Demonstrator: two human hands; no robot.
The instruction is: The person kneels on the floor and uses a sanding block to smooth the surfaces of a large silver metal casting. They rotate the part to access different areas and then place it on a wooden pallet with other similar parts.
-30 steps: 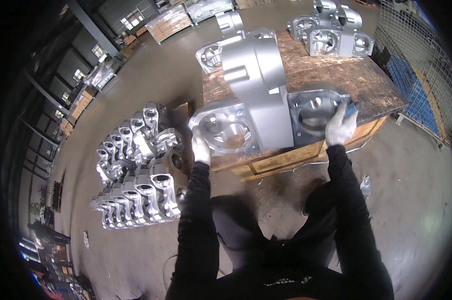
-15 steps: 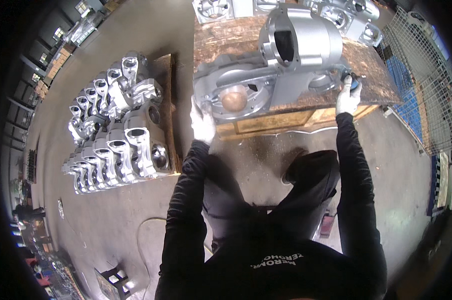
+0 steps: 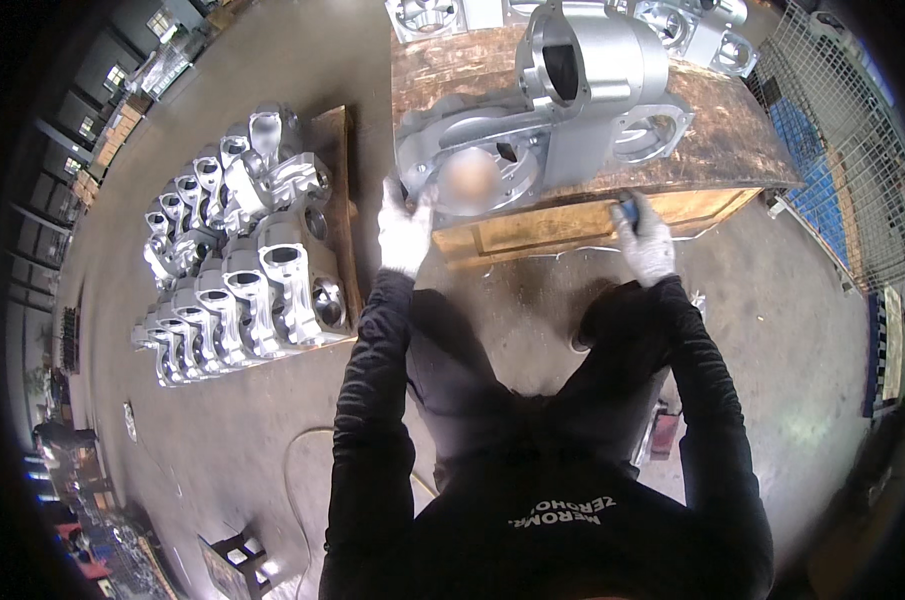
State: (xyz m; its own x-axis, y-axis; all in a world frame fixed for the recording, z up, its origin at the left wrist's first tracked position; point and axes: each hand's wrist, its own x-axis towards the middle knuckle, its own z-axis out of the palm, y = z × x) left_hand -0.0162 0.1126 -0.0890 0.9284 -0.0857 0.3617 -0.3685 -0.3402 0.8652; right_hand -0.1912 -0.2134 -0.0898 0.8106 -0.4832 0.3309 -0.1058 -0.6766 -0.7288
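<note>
A large silver-grey metal casting (image 3: 597, 75), with a wide round barrel and ringed openings, rests on a worn wooden tabletop (image 3: 732, 130). My left hand (image 3: 405, 232), in a white glove, is at the casting's lower left corner. Its thumb and fingers are apart, and whether they touch the metal is hard to tell. Below the table's front edge, my gloved right hand (image 3: 648, 245) is closed around a small dark blue object (image 3: 629, 209). The fingers cover most of that object, so its kind does not show.
More silver castings (image 3: 427, 15) stand along the table's far side. To the left, many similar castings (image 3: 237, 285) are lined up on a wooden pallet (image 3: 344, 190). A wire mesh cage (image 3: 842, 150) borders the table's right. A hose (image 3: 290, 480) crosses the floor near a small stool (image 3: 234, 560).
My right hand has left the casting's right end and come left and nearer, carrying the small blue object. My left hand has shifted little, its thumb now spread apart.
</note>
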